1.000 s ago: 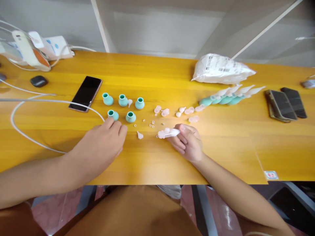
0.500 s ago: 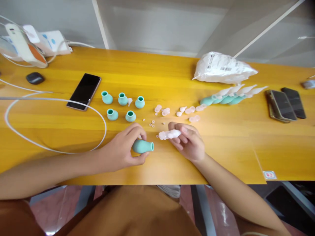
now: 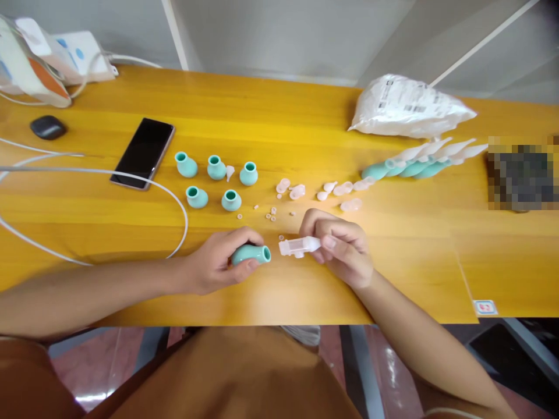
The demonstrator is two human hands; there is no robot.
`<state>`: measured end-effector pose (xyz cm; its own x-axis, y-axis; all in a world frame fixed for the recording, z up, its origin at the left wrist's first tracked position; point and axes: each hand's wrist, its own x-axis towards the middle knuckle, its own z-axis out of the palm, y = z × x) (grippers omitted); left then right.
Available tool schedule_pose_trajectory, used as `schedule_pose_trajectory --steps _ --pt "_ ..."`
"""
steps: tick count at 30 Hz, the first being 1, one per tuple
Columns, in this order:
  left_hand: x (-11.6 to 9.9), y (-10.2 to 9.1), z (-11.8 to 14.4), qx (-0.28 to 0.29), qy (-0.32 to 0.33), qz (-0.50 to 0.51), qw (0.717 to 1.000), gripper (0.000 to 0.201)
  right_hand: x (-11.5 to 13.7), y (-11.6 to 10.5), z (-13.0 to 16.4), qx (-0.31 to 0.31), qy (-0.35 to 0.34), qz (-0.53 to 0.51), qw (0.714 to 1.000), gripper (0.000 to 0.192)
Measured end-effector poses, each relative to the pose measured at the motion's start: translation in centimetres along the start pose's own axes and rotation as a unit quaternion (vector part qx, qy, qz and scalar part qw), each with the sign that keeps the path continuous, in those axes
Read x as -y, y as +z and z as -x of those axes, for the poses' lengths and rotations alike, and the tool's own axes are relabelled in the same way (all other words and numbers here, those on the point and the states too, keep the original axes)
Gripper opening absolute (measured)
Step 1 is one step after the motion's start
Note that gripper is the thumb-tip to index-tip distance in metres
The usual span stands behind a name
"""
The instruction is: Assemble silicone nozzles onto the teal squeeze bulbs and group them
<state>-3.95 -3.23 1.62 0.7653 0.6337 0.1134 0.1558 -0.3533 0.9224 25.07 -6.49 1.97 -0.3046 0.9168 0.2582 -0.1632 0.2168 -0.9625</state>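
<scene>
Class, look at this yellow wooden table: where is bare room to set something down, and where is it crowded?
Bare wood lies between the black smartphone and the white plastic bag, along the far edge. More lies at the near right, past the right hand. It is crowded around the five teal rubber bulbs and the scattered small pink silicone parts, just beyond both hands.
</scene>
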Motion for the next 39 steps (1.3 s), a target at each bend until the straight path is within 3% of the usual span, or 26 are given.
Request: schedule_pose_trajectory --steps 6,10,15,18,21,24,32,39 --pt "-0.3 -0.3 -0.4 0.041 -0.003 0.012 0.999 0.023 0.4 0.3 -0.1 0.045 -0.046 0.082 0.995 0.04" --pt "-0.2 0.0 -0.3 0.02 -0.033 0.023 0.999 0.035 0.8 0.4 -0.1 0.062 -0.058 0.116 0.99 0.04" --pt "-0.3 -0.1 -0.3 0.016 -0.053 0.084 0.995 0.032 1.1 0.3 -0.3 0.081 -0.089 0.166 0.979 0.035" --pt "-0.3 -0.2 -0.5 0.021 -0.05 0.082 0.995 0.031 0.7 0.2 -0.3 0.092 -0.136 0.238 0.957 0.027" --pt "-0.4 -0.3 -0.5 0.014 -0.06 0.054 0.997 0.031 0.3 0.0 -0.3 0.08 -0.195 0.334 0.918 0.018" --pt "-0.5 -0.3 -0.6 0.015 -0.072 0.037 0.997 0.031 0.1 -0.2 -0.2 0.069 -0.211 0.371 0.902 0.015" --pt "-0.7 -0.4 -0.9 0.018 -0.079 0.029 0.996 0.031 0.7 -0.5 0.0 0.074 -0.2 0.37 0.904 0.045" --pt "-0.7 -0.4 -1.0 0.023 -0.085 0.051 0.995 0.033 0.9 -0.6 0.0 0.073 -0.22 0.372 0.899 0.052"
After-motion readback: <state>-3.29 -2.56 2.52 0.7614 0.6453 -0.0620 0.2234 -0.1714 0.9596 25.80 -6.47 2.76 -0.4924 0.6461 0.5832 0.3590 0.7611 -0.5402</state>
